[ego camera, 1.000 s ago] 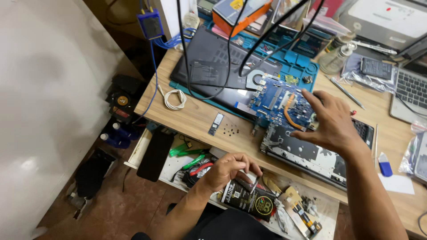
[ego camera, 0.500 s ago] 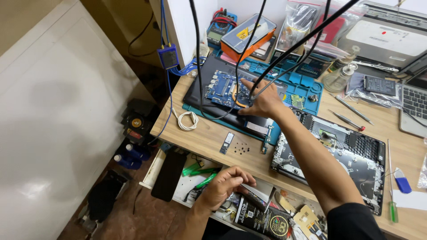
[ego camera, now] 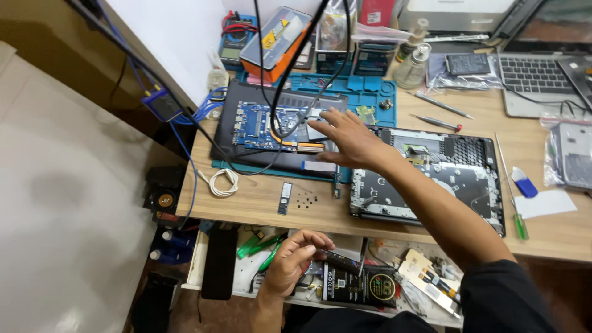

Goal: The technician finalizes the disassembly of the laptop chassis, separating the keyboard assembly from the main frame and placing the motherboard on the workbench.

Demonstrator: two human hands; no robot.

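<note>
Open right hand (ego camera: 347, 137) over blue motherboard (ego camera: 266, 126), black cables (ego camera: 290, 92) across.

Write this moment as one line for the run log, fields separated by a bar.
right hand: flat over blue circuit board on teal mat | left hand: in open drawer, pinching a small part, unclear | loose screws on desk

Both forearms are bare; the right arm (ego camera: 431, 203) wears a black short sleeve (ego camera: 502, 296), hands (ego camera: 351, 139) without gloves or rings
</note>
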